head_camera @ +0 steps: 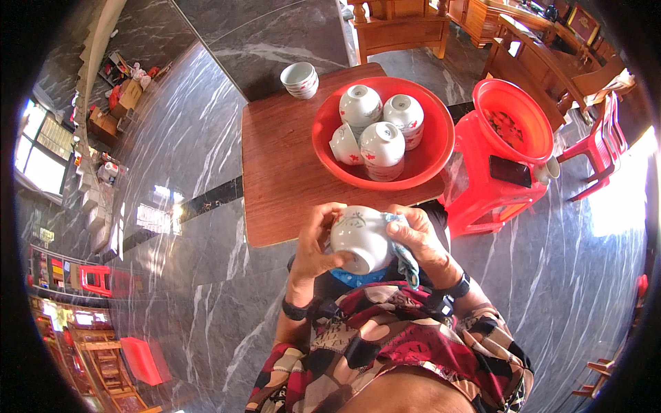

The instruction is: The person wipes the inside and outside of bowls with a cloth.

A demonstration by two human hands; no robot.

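Observation:
A white porcelain bowl with a floral pattern (360, 237) is held tilted over my lap, its foot turned towards me. My left hand (316, 248) grips its left side, with the thumb at the foot. At its right rim, my right hand (421, 237) pinches a blue patterned cloth (407, 263) against the bowl; the cloth's end hangs down. Beyond my hands, a red plastic basin (330, 168) holds several upturned bowls (382, 142), some stacked and one leaning on its side. A short stack of upright bowls (299, 80) stands left of the basin.
The basin and bowl stack rest on a brown wooden table (276, 180). To the right, a red plastic stool (477, 188) carries a smaller red basin (483, 95), a dark phone (509, 171) and a small cup (548, 170). Wooden furniture (403, 31) stands behind.

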